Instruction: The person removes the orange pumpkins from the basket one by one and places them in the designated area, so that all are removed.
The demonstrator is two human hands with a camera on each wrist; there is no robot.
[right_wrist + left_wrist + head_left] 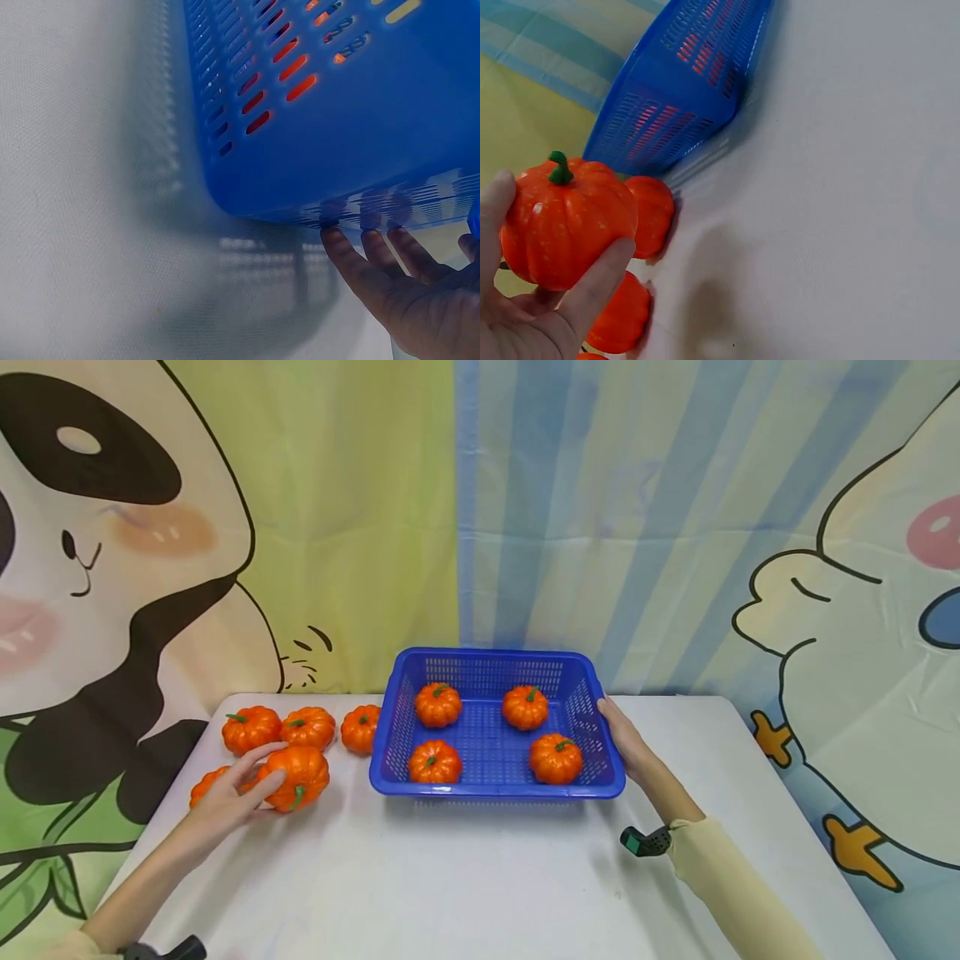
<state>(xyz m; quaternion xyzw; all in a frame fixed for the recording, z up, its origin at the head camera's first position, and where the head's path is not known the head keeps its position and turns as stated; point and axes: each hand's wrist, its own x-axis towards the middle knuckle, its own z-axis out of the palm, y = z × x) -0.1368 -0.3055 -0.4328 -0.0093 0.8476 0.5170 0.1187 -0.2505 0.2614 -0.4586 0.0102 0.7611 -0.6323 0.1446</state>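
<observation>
The person's left arm stretches forward along the left side of the white table (465, 877), and the left hand (225, 802) curls thumb and fingers around a small orange plastic pumpkin with a green stem (298, 777), tipped so the stem points toward the person. The wrist view shows it gripped between thumb and fingers (592, 289). The right arm reaches in from the right, and the right hand (622, 739) lies with straight fingers (360, 266) flat against the right wall of the blue perforated plastic basket (495, 789). The held pumpkin sits left of the basket, near four loose pumpkins (307, 727) on the table. Four more pumpkins (438, 704) rest inside the basket.
</observation>
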